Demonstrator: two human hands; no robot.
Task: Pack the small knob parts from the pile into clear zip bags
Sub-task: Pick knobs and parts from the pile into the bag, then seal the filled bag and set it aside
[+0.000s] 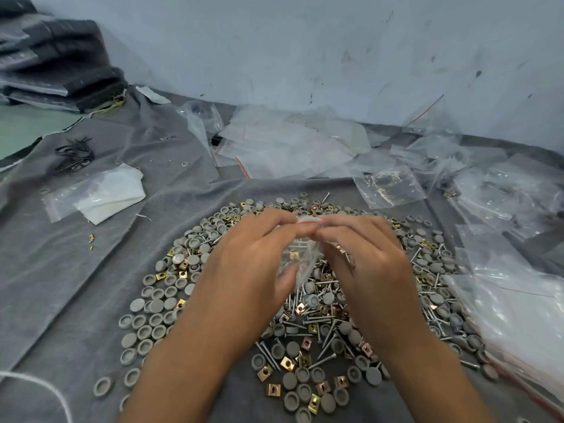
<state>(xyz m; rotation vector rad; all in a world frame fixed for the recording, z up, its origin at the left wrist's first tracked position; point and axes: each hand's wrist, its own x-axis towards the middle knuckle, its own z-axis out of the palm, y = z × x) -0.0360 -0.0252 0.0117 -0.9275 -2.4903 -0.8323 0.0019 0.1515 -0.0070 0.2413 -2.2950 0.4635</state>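
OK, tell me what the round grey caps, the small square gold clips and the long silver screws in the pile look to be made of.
Round grey caps: probably moulded plastic or rubber; matte, uniform grey, hollow cupped undersides.
Small square gold clips: likely thin stamped metal with a yellowish plated finish; shiny, some coppery, each with a centre hole.
Long silver screws: apparently steel, bright plated; they glint, with flat heads.

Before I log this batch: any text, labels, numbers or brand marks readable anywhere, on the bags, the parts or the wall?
None can be read.
Zip bag pinched by left hand and right hand: only a red strip at its mouth, no print.
Spare bags: red lines, no lettering.
Pile of caps, clips and screws: no markings visible.
Wall: scuffs only.
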